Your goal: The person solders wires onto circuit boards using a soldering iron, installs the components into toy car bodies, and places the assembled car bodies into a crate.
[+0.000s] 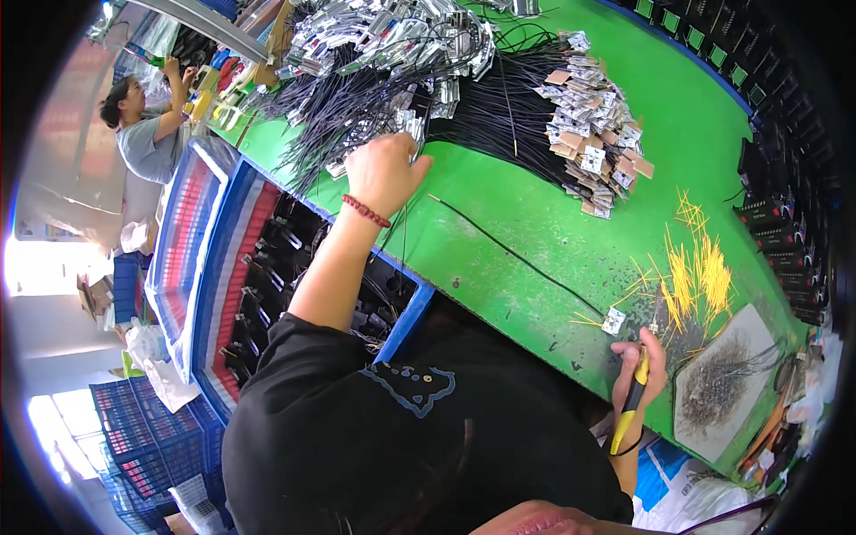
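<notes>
My left hand (pixel 383 174), with a red bead bracelet, reaches to the near edge of a heap of black cables (pixel 343 111) with silvery metal ends. Its fingers curl down out of sight, so whatever is in them is hidden. Low on the right, my right hand (pixel 644 374) is closed round a yellow-and-black pen-shaped tool (pixel 634 397). Just beyond its fingertips lies a small white square plate (pixel 613 321) at the end of a single black cable (pixel 526 261), which stretches across the green table.
Bundled cables with square plates (pixel 593 134) lie mid-table. Thin yellow sticks (pixel 695 276) are scattered near a soot-marked grey board (pixel 724 383). Black parts line the table's far right edge. Another person (pixel 147 134) works at the far left, beyond blue crates (pixel 156 428).
</notes>
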Tool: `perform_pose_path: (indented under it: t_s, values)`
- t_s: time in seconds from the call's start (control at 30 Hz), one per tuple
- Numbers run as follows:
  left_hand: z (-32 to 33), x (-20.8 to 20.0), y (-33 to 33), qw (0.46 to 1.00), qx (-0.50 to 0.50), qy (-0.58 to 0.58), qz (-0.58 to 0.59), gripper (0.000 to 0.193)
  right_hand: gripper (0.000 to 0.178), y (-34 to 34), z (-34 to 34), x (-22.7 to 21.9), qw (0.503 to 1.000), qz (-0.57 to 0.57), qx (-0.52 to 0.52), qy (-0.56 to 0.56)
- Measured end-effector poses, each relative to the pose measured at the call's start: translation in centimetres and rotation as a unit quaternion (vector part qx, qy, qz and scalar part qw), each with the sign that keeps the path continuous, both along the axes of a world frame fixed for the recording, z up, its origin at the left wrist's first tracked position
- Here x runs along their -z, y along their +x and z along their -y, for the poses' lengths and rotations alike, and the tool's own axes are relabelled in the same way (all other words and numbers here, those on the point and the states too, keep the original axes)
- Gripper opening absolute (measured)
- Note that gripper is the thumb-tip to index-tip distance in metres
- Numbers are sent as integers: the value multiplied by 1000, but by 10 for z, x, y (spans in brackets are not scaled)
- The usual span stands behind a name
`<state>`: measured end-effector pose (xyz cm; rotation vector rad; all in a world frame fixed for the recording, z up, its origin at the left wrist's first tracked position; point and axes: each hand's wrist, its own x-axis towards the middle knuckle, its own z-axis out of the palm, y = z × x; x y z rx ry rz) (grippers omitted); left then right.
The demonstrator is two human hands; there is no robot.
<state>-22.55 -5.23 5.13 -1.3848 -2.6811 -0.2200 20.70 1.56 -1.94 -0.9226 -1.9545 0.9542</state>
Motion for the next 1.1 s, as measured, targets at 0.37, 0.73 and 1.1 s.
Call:
perform_pose_path:
  t_s: [0.37,0.73,1.1]
  values:
    - [-70,7,1,974,156,-10,-161,7,31,2,4,2,999,-28,20,-18]
    - [-27,-76,39,937,206,200,199,16,31,4,4,0,997,-46,32,-44]
    - [-69,-136,136,675,554,96,477,8,53,-40,-57,-117,954,-260,-129,78]
